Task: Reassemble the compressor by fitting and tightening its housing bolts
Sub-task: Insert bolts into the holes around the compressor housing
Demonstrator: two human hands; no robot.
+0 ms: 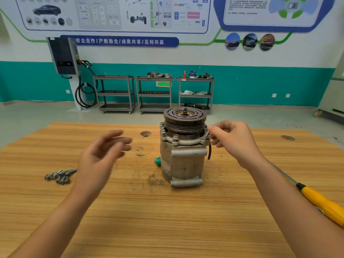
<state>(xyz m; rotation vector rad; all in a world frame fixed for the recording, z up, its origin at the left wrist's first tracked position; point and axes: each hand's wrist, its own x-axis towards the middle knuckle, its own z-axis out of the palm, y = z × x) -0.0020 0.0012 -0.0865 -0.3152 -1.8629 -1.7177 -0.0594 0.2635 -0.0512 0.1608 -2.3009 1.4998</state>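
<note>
Standing compressor (pixel 183 149): upright near the middle of the table (pixel 167 220), grooved pulley (pixel 185 121) uppermost, a green cap (pixel 158 161) low on its left side.
Flange bolts (pixel 176 137): heads seated around the flange just beneath the pulley.
Right hand (pixel 230 140): at the flange's right rim, fingers curled, thumb and forefinger pinching the rim bolt (pixel 209 127), which the fingertips mostly hide.
Left hand (pixel 104 151): hovers left of the compressor and apart from it; fingers spread and relaxed, holding nothing; blurred.
Loose bolts (pixel 60 176): a small heap on the table, well left of the compressor, just beside the left wrist.
Screwdriver (pixel 322 203): yellow handle, lying on the table at the right; its shaft runs beneath the right forearm.
Background: three grey trolleys (pixel 154 94) stand against a teal-and-white wall, a charging unit (pixel 64 56) with looped cable to their left.
</note>
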